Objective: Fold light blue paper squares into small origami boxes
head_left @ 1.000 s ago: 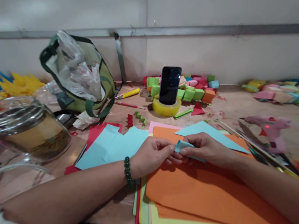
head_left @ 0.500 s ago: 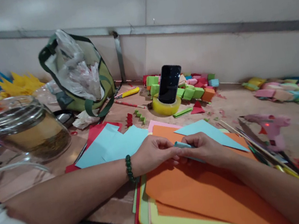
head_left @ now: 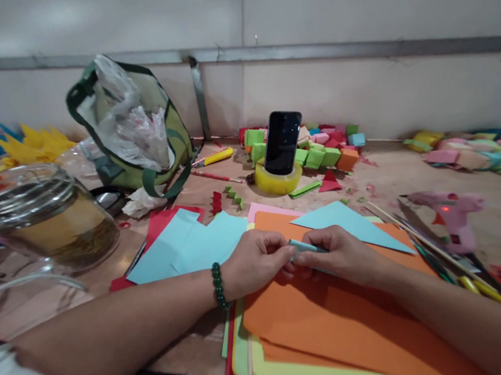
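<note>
Between my two hands is a small rolled or folded strip of light blue paper (head_left: 306, 246). My left hand (head_left: 255, 261), with a green bead bracelet at the wrist, pinches its left end. My right hand (head_left: 337, 253) is closed round the rest of it, and its fingers partly hide the paper. Both hands are over a stack of coloured paper with orange sheets (head_left: 300, 319) on top. Cut light blue sheets (head_left: 192, 241) lie beyond my left hand, and a blue triangular piece (head_left: 352, 228) lies just behind my right hand.
At the left stand a glass jar of brownish liquid (head_left: 56, 224) and an open green bag (head_left: 178, 135) with plastic inside. A phone (head_left: 282, 142) leans in a yellow tape roll (head_left: 278, 181) before folded paper pieces (head_left: 331, 155). A pink glue gun (head_left: 459, 218) and tools lie at right.
The fingers of both hands have shifted slightly round the blue paper, which now looks narrower and more tightly rolled. Everything else stays in place, with a small camera shift.
</note>
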`<state>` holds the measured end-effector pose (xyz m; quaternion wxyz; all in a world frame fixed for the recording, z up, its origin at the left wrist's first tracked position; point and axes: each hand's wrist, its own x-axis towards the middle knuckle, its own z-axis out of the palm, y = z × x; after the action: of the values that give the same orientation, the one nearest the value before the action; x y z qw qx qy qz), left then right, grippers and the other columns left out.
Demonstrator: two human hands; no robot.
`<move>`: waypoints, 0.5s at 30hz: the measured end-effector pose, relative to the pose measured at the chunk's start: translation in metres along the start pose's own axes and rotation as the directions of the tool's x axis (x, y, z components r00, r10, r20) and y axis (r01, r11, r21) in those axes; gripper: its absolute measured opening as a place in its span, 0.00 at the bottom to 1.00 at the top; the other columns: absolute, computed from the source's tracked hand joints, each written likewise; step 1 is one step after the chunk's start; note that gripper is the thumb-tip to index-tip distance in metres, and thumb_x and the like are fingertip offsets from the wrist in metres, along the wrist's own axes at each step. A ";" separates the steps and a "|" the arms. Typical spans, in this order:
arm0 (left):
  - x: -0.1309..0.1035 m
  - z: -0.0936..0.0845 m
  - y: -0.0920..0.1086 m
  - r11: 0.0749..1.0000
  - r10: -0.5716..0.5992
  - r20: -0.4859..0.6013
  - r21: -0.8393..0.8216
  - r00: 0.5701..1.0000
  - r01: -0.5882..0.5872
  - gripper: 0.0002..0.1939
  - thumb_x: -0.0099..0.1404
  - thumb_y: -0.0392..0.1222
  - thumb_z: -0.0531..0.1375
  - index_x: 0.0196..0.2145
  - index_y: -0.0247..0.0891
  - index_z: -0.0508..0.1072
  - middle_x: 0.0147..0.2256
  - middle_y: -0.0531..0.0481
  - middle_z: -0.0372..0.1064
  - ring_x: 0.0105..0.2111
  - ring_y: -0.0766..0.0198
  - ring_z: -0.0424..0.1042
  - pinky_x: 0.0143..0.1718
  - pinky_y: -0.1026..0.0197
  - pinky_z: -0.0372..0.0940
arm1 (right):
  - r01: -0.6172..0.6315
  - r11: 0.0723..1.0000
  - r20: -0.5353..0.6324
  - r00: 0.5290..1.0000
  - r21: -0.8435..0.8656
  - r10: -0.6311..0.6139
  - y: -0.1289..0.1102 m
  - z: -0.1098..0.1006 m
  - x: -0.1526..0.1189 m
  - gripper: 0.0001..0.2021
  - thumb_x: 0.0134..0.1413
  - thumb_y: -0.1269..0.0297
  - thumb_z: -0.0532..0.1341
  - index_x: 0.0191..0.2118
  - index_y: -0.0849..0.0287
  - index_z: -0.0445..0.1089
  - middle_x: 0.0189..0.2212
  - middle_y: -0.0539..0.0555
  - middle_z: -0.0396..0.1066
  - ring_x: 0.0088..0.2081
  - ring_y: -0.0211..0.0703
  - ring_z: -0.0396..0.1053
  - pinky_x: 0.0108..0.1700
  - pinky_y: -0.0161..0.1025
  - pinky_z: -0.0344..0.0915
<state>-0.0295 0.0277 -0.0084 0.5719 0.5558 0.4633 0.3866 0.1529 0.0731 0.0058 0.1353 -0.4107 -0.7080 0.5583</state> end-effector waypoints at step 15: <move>0.007 -0.009 0.000 0.995 -0.082 -0.043 -0.058 0.996 0.080 0.22 0.54 0.58 0.61 0.21 0.35 0.64 0.17 0.52 0.65 0.15 0.69 0.64 0.15 0.69 0.58 | -0.199 0.966 0.130 0.975 0.167 0.179 -0.007 -0.006 -0.002 0.23 0.45 0.44 0.64 0.32 0.64 0.70 0.26 0.56 0.75 0.22 0.38 0.71 0.21 0.32 0.64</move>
<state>-0.0361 0.0364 -0.0089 0.5918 0.5113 0.4872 0.3885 0.1551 0.0757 0.0145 0.0771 -0.4301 -0.6191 0.6525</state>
